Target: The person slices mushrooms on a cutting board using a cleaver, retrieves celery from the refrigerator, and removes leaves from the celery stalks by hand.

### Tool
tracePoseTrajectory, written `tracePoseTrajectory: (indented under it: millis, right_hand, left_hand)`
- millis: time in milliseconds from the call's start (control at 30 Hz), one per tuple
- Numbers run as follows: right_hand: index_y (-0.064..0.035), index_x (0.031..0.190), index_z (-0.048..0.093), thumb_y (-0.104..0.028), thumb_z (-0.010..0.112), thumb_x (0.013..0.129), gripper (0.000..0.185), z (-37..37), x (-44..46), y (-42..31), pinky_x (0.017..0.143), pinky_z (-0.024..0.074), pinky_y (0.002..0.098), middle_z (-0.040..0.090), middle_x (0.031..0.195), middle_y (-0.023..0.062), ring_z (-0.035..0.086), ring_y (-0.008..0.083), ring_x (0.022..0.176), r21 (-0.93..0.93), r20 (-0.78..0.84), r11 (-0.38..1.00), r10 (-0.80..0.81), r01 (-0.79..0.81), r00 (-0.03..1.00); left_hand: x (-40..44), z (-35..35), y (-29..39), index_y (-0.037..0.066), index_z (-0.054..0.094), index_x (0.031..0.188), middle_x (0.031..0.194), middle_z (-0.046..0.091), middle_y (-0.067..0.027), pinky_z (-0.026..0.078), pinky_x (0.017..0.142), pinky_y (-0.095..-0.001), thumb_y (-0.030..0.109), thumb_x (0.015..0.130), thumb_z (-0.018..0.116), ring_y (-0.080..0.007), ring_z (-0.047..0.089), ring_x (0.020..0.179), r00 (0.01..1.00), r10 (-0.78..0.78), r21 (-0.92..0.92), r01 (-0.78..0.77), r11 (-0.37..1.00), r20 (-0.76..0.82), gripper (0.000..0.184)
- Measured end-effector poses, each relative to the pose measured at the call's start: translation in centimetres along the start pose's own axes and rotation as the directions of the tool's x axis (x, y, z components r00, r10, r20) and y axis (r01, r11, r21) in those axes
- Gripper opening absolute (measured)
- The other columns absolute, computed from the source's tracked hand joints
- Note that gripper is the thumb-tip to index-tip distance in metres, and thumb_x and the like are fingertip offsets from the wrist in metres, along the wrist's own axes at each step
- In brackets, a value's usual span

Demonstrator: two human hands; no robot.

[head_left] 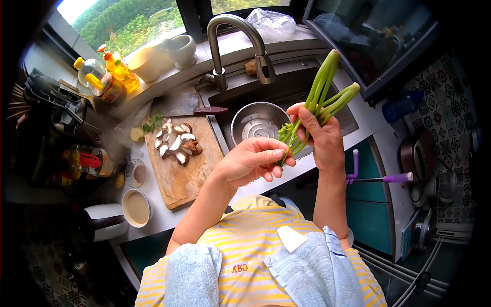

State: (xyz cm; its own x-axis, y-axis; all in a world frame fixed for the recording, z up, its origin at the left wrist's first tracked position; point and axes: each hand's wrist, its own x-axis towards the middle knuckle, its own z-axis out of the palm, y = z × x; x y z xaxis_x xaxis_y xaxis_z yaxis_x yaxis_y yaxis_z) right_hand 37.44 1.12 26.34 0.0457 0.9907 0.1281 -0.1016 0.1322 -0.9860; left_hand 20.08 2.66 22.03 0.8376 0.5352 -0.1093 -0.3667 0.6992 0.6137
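Observation:
A bunch of green celery is held up over the sink's front edge, its thick pale ends pointing up and right. My right hand is wrapped round its stalks. My left hand pinches the thin, leafy end of the bunch, just below some small green leaves. Behind my left hand, a round metal bowl sits in the sink. On the wooden cutting board at the left lie several cut mushroom pieces and a few green herb leaves.
A cleaver lies across the board's far end. The faucet arches over the sink. Left of the board stand a cup of pale liquid and a small glass bowl. Bottles line the window ledge. An open window pane is at right.

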Motion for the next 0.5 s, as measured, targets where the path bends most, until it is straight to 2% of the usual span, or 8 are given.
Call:
tracePoseTrajectory:
  millis: [100, 267, 400, 500]
  right_hand:
    - [-0.0025, 0.091, 0.064, -0.025, 0.056, 0.088, 0.024, 0.2, 0.0, -0.6, 0.048, 0.0311, 0.0147, 0.054, 0.066, -0.0031, 0.043, 0.0015, 0.055, 0.029, -0.014, 0.999, 0.024, -0.024, 1.0]
    - [-0.0023, 0.091, 0.064, -0.025, 0.056, 0.088, 0.024, -0.1, 0.2, -0.7, 0.049, 0.0317, 0.0149, 0.053, 0.065, -0.0029, 0.042, 0.0019, 0.055, 0.021, -0.004, 0.999, 0.026, -0.026, 1.0]
    - [-0.0021, 0.091, 0.064, -0.024, 0.056, 0.088, 0.023, -0.2, 0.3, -0.7, 0.05, 0.0324, 0.0152, 0.053, 0.065, -0.0028, 0.043, 0.0023, 0.055, 0.029, 0.003, 1.0, 0.01, -0.01, 1.0]
    - [-0.0017, 0.091, 0.064, -0.023, 0.056, 0.088, 0.023, 0.0, 0.1, -0.8, 0.05, 0.0328, 0.0154, 0.053, 0.067, -0.0025, 0.043, 0.0026, 0.056, 0.023, -0.027, 1.0, -0.001, 0.002, 1.0]
  left_hand:
    - [0.1, 0.0, 0.1, -0.001, 0.055, 0.101, 0.094, 0.062, -0.0148, 0.052, 0.051, -0.0198, 0.012, 0.088, 0.054, -0.0124, 0.063, 0.067, 0.999, -0.012, -0.005, 0.012, 1.0, 0.036, 0.019]
    - [0.1, 0.6, 0.4, 0.001, 0.051, 0.097, 0.097, 0.061, -0.016, 0.052, 0.051, -0.0196, 0.012, 0.088, 0.052, -0.0134, 0.064, 0.068, 0.999, 0.009, 0.035, -0.011, 0.999, 0.051, 0.014]
    - [0.2, 1.3, 0.7, 0.002, 0.05, 0.094, 0.095, 0.061, -0.0153, 0.053, 0.054, -0.0203, 0.012, 0.089, 0.051, -0.0127, 0.063, 0.069, 1.0, 0.016, 0.134, -0.014, 0.991, -0.013, 0.011]
    - [0.4, 1.4, 0.6, 0.003, 0.05, 0.094, 0.092, 0.061, -0.0138, 0.053, 0.057, -0.0207, 0.011, 0.088, 0.052, -0.0123, 0.062, 0.068, 0.996, 0.032, 0.134, -0.021, 0.991, -0.083, 0.01]
